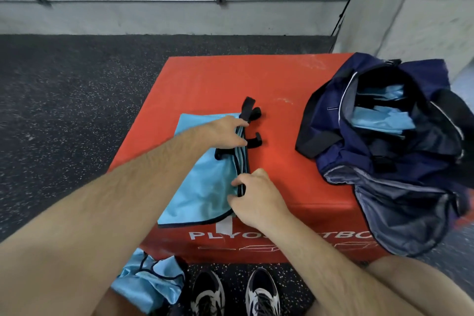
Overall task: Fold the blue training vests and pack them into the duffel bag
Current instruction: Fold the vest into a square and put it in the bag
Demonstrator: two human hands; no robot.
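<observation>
A light blue training vest (205, 179) with black trim lies folded on the red plyo box (282, 100), its black straps sticking out at the far right edge. My left hand (228, 131) pinches the vest's right edge near the straps. My right hand (254, 195) grips the same edge nearer to me. The navy duffel bag (384, 161) stands open on the box's right side, with folded blue vests (379, 115) inside. More crumpled blue vests (151, 282) lie on the floor by my left leg.
The box's front face carries white lettering. Black speckled rubber flooring (77, 110) surrounds it. A grey concrete wall with a thin pipe (154, 1) runs behind. My two shoes (236, 295) stand right in front of the box.
</observation>
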